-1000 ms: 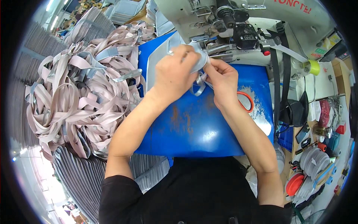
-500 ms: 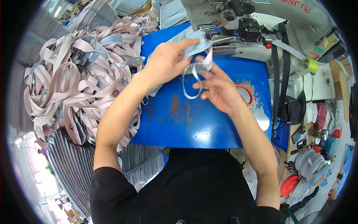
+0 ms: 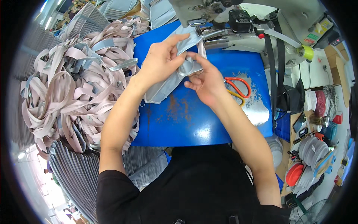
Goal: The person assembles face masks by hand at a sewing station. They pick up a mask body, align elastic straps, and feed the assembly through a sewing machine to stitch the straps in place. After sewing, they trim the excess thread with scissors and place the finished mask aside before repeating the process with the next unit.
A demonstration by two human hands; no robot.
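Observation:
A light blue fabric piece (image 3: 161,89) lies on the blue work surface (image 3: 179,128), its upper end under the sewing machine's presser foot area. My left hand (image 3: 160,61) grips it, with the index finger stretched along the fabric and the thumb toward my right hand. My right hand (image 3: 207,80) pinches a folded part of the piece close to the left thumb; its lower fingers are curled. A pinkish strip (image 3: 201,49) runs up from beside my right fingers toward the needle. Scissors (image 3: 240,89) with orange-red and yellow handles lie right of my right hand, blades hidden.
The sewing machine (image 3: 238,22) stands across the far side. Tangled pink and grey zipper strips (image 3: 74,93) are heaped at the left. Stacked grey panels (image 3: 71,171) rise below them. A tape roll (image 3: 307,54) and cluttered shelf (image 3: 311,160) are at the right.
My right hand has moved left and closed on the fabric beside my left hand. The dangling pale loop no longer hangs free. More of the fabric and scissors shows, and the view has shifted slightly.

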